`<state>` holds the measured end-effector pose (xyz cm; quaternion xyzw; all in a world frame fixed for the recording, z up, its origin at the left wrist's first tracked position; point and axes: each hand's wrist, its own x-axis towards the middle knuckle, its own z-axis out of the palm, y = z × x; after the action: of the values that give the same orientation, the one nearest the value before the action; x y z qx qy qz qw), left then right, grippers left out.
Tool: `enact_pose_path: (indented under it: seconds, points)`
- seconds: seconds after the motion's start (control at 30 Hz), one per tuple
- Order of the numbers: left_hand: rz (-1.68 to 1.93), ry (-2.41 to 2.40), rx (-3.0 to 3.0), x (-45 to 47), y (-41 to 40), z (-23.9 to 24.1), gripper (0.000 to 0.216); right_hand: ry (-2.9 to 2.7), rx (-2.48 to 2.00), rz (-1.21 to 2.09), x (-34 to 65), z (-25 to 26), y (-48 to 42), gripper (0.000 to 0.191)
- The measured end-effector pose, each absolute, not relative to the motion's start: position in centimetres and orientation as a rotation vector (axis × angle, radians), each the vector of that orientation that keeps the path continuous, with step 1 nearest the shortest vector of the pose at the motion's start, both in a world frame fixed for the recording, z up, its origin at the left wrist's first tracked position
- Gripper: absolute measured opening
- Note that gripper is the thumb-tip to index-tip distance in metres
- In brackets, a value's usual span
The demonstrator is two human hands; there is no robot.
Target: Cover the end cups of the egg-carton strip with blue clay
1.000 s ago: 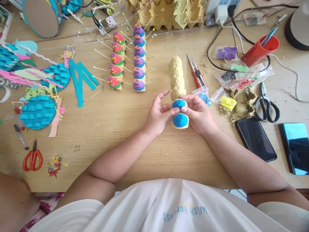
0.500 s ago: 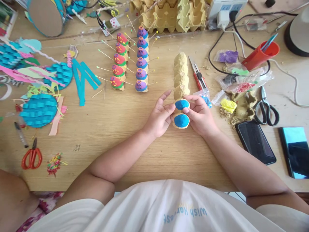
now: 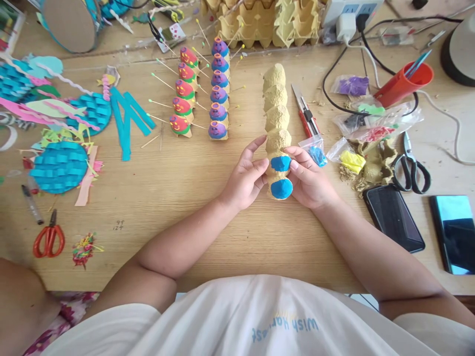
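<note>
A strip of egg-carton cups (image 3: 276, 111) lies lengthwise on the wooden table (image 3: 193, 207), pointing away from me. Its two nearest cups are capped with blue clay (image 3: 281, 188). My left hand (image 3: 245, 179) grips the near end from the left, thumb and fingers pressed against the blue-capped cups. My right hand (image 3: 309, 180) holds the same end from the right, fingers curled round it. A small bag of blue clay (image 3: 315, 152) lies just beyond my right hand.
Two finished rows of painted cups with pins, red (image 3: 182, 94) and purple (image 3: 218, 91), stand left of the strip. A box cutter (image 3: 305, 113), clay bags, black scissors (image 3: 410, 165), two phones (image 3: 393, 217) and a red cup (image 3: 403, 81) lie right. Blue paper crafts (image 3: 59, 165) and red scissors (image 3: 48, 241) lie left.
The far end of the carton strip has risen and tilted up away from me while both hands keep hold of its near end.
</note>
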<state>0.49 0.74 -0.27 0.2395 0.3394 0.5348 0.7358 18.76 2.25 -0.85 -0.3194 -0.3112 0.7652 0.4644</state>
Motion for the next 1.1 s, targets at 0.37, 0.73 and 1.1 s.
enact_pose_path:
  seconds: [0.37,0.73,1.1]
  points:
    - [1.172,0.806,0.545,0.36,0.64,-0.51,0.082,-0.778,-0.793,1.885,18.75,-0.69,2.3,0.041]
    - [1.15,0.84,0.551,0.36,0.55,-0.52,0.081,-0.778,-0.78,1.882,18.67,-0.71,2.3,0.041]
    - [1.176,0.835,0.614,0.48,0.56,-0.55,0.103,-0.801,-0.864,1.853,18.71,-0.88,2.27,0.044]
